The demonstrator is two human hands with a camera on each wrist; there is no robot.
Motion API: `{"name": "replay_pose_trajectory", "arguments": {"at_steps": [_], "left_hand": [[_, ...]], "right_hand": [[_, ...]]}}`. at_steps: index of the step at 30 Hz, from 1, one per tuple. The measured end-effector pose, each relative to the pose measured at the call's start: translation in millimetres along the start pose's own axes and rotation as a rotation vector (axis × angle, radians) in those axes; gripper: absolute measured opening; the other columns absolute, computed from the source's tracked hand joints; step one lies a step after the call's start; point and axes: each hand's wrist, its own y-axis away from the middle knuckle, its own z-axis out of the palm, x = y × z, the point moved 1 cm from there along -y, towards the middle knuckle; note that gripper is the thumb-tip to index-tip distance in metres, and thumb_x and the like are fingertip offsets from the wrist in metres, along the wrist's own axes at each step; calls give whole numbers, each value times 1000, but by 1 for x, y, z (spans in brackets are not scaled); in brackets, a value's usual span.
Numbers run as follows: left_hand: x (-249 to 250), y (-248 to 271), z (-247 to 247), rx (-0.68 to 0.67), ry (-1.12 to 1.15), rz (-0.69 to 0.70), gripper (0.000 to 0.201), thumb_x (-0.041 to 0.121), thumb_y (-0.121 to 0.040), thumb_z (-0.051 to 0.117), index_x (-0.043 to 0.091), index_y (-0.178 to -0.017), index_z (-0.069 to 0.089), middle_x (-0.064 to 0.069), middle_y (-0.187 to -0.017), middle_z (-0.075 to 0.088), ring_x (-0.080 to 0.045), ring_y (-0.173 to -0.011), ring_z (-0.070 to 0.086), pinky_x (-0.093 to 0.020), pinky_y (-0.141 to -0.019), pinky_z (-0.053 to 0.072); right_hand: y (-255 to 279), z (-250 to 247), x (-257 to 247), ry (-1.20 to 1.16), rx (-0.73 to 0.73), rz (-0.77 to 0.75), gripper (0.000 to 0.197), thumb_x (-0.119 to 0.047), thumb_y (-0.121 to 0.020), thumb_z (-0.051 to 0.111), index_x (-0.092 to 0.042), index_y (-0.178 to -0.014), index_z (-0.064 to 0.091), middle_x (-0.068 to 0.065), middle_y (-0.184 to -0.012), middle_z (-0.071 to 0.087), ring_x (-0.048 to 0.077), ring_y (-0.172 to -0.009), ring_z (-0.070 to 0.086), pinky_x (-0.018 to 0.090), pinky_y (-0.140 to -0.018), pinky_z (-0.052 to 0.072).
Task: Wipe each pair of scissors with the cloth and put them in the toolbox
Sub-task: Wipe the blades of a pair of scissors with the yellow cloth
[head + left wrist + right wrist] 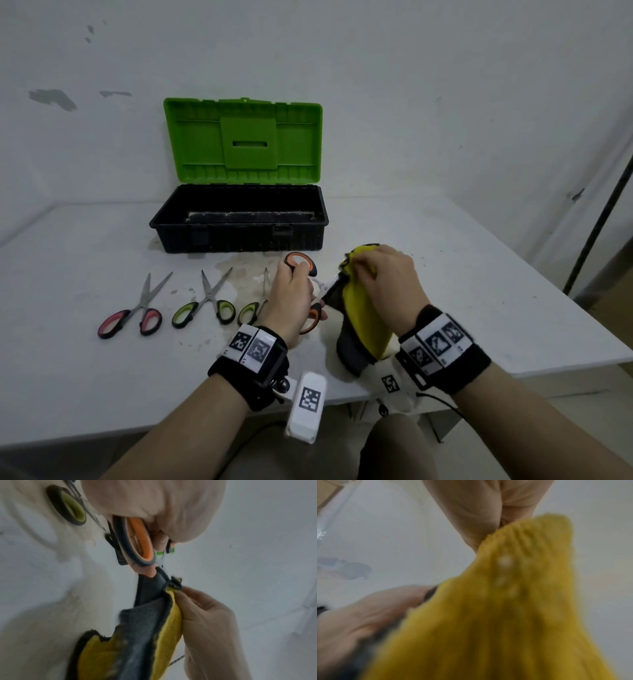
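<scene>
My left hand [294, 291] grips the orange-handled scissors [301, 262] by their handle loops, just in front of the toolbox [239, 236]. Their blades are hidden inside a yellow and grey cloth [359, 308], which my right hand [383, 277] pinches around them. The left wrist view shows the orange handle [137, 543], the cloth [150, 628] folded over the blade, and my right hand's fingers [202, 609] squeezing it. Yellow cloth [505, 608] fills the blurred right wrist view. On the table lie pink-handled scissors [132, 313], green-handled scissors [205, 306], and another green-handled pair [253, 305] partly behind my left hand.
The black toolbox stands open at the back of the white table [479, 291], its green lid [243, 140] upright against the wall, and its inside looks bare. The table's right edge runs close to my right forearm. A dark pole [599, 219] leans at far right.
</scene>
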Motion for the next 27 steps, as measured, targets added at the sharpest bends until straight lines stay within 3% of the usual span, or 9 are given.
{"name": "replay_pose_trajectory", "arguments": {"at_steps": [2,4,6,9,11,16,21,27], "left_hand": [[-2,-1,-3,16,15,-32,14,21,-101,42,10,-103,50,-4,-69,39,-19,-50,47,-32,-48,51],[-3,-4,-8,37,37,-61,17,23,-101,44,9,-108,50,-4,-72,40,-16,-49,48,-34,-51,54],[-2,-8,-13,47,56,-84,19,26,-102,45,10,-110,51,-3,-74,42,-15,-50,49,-34,-52,55],[-2,-13,-16,41,55,-97,16,28,-102,45,15,-107,51,-4,-77,42,-17,-52,48,-32,-53,54],[-3,-12,-13,36,32,-87,21,29,-102,45,12,-111,51,-4,-78,42,-16,-49,48,-33,-53,54],[-4,-4,-3,-27,-27,-14,20,32,-103,41,14,-107,49,-6,-80,41,-13,-49,46,-34,-54,54],[-4,-1,-2,-37,-42,61,22,35,-105,38,15,-103,47,-4,-74,39,-10,-47,43,-34,-52,52],[-5,-3,-7,-8,11,-5,20,29,-105,42,10,-106,49,-2,-70,39,-11,-45,45,-33,-50,51]], "right_hand": [[-8,-8,14,10,29,101,15,-14,-90,60,-18,-96,73,4,-97,68,24,-91,61,23,-79,38],[-9,-18,21,-16,99,150,11,-15,-87,64,-20,-93,73,2,-95,71,22,-92,63,26,-84,43],[-2,-29,20,-25,170,130,10,-16,-85,67,-19,-94,72,-1,-94,71,19,-90,64,31,-85,47],[14,-33,4,-46,214,42,18,-14,-83,70,-17,-101,71,-4,-97,70,13,-88,62,25,-85,46],[19,-25,-7,-59,182,-23,21,-14,-84,70,-16,-104,70,-4,-97,69,12,-86,61,19,-82,43],[17,11,-18,-57,-9,-97,18,-15,-87,67,-16,-104,71,0,-96,64,17,-85,59,23,-79,45],[12,20,-14,-51,-53,-47,15,-21,-90,65,-14,-102,71,3,-97,63,22,-88,59,22,-78,40],[-11,-7,26,12,22,168,13,-19,-90,62,-17,-99,72,4,-98,68,25,-95,61,16,-77,32]]}}
